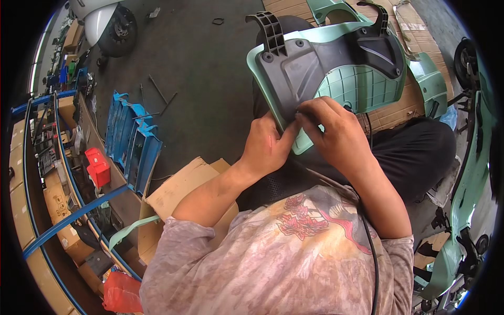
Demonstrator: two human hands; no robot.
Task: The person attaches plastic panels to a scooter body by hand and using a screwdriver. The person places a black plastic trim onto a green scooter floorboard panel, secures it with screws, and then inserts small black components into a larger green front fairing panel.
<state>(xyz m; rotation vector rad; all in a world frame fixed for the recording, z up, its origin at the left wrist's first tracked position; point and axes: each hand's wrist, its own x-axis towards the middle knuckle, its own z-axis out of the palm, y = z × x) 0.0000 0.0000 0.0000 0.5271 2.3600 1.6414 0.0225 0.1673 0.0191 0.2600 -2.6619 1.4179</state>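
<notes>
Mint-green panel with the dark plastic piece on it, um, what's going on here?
A bare left hand grips the lower left edge of the mint-green plastic panel, held above the lap. A bare right hand has its fingertips bunched near the lower end of the dark grey molded plastic piece set against the panel; whether they hold anything small is hidden. Beyond, more mint-green plastic parts lie on and beside a flat tan cardboard sheet.

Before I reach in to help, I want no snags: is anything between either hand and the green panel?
Nothing visible stands between. The left hand touches the green panel at its near edge, and the right hand bends over the black piece on it. Anything small under the right fingers is hidden.
</notes>
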